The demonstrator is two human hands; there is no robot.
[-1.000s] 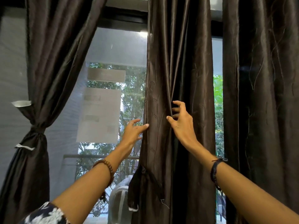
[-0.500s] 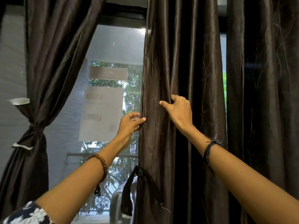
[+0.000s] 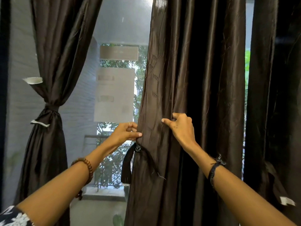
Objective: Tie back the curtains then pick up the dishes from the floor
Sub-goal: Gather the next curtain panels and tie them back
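Observation:
A dark brown satin curtain (image 3: pixel 192 70) hangs loose in the middle of the head view. My left hand (image 3: pixel 125 133) pinches its left edge, thumb in front and fingers behind. My right hand (image 3: pixel 180 126) grips a fold a little to the right and higher, fingers curled into the cloth. A dark tie-back strap (image 3: pixel 127 165) dangles from the curtain's edge just below my left hand. At the left a second curtain (image 3: pixel 53 62) is gathered and tied at its waist. No dishes or floor are in view.
A third dark curtain (image 3: pixel 276 95) hangs at the right edge, with a strap low on it. Behind the curtains is a window (image 3: pixel 118 30) with a mesh screen, trees and a building outside. A sill runs along the bottom.
Both hands have slid down the middle curtain, from above the strap to just over it. My left hand went from touching the edge to pinching it; the right hand's fingers closed on a fold.

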